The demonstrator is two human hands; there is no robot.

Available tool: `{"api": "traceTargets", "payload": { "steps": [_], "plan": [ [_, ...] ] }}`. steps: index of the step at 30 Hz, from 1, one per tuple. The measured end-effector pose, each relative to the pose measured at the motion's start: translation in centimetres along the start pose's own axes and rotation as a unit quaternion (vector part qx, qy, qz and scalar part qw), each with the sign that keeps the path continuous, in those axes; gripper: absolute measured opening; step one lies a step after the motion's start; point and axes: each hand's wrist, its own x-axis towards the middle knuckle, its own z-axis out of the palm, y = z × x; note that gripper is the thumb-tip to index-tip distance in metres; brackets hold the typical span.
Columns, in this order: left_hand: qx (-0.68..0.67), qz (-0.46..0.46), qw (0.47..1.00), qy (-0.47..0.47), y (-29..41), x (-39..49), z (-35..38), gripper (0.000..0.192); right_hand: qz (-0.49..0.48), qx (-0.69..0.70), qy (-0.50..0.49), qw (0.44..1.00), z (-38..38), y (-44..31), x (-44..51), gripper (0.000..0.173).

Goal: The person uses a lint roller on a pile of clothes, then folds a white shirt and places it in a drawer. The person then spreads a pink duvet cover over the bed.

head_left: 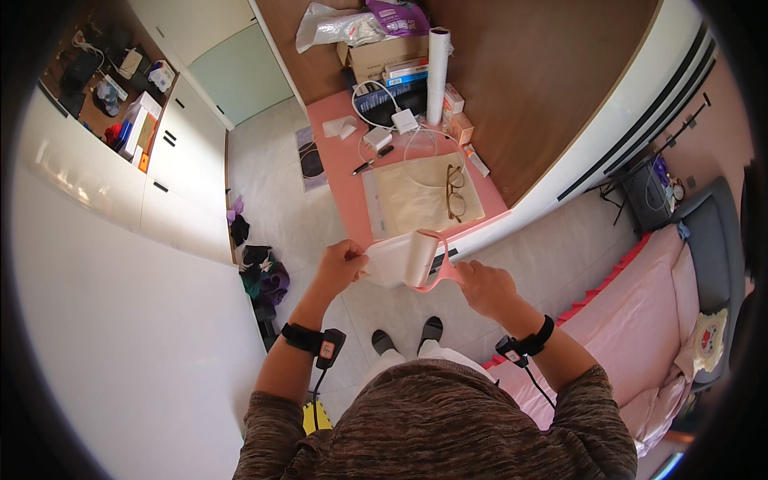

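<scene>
My right hand [489, 289] is closed on the pink handle of a lint roller [422, 258], held in front of the pink tabletop [354, 219]. A whitish sheet [387, 262] stretches from the roller to the left, and my left hand [345, 264] pinches its far edge between thumb and fingers. Past both hands, a pair of eyeglasses [455, 193] rests on a pale, flat plastic-covered item [408, 201]. A black pen [372, 160] lies behind that, close to white chargers [405, 121] and looped white cables.
An upright white roll [438, 77], a cardboard box [384, 57] and small boxes [461, 128] stand at the table's back. White cabinets [180, 150] are on the left. A bed with a pink cover [618, 312] is at right. Clothes [267, 276] lie on the floor beside a white surface.
</scene>
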Motion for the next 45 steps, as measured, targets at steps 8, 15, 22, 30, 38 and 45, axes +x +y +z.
{"api": "traceTargets", "payload": {
  "steps": [8,15,22,30,38,45],
  "plan": [
    [-0.029,-0.014,0.999,0.029,0.1,1.7,-1.5,0.008,0.019,0.019,-0.029,0.999,-1.3,2.2,-0.6,0.016],
    [-0.301,0.055,0.952,0.032,0.7,1.7,0.1,0.011,0.015,0.038,-0.063,0.997,-1.9,2.9,0.4,0.016],
    [-0.519,0.037,0.854,-0.002,1.3,2.8,3.1,0.013,-0.011,0.01,-0.113,0.993,-2.0,2.7,1.9,0.017],
    [-0.273,0.041,0.961,-0.024,-1.7,5.6,2.6,0.014,-0.07,-0.039,-0.097,0.992,-2.9,3.7,4.6,0.021],
    [0.136,0.007,0.983,-0.125,-1.0,6.0,2.9,0.032,-0.102,-0.068,-0.12,0.985,-3.4,3.0,5.7,0.021],
    [0.176,0.009,0.97,-0.167,-1.8,5.6,2.2,0.035,-0.113,-0.058,-0.114,0.985,-2.9,2.3,5.5,0.02]
  ]
}}
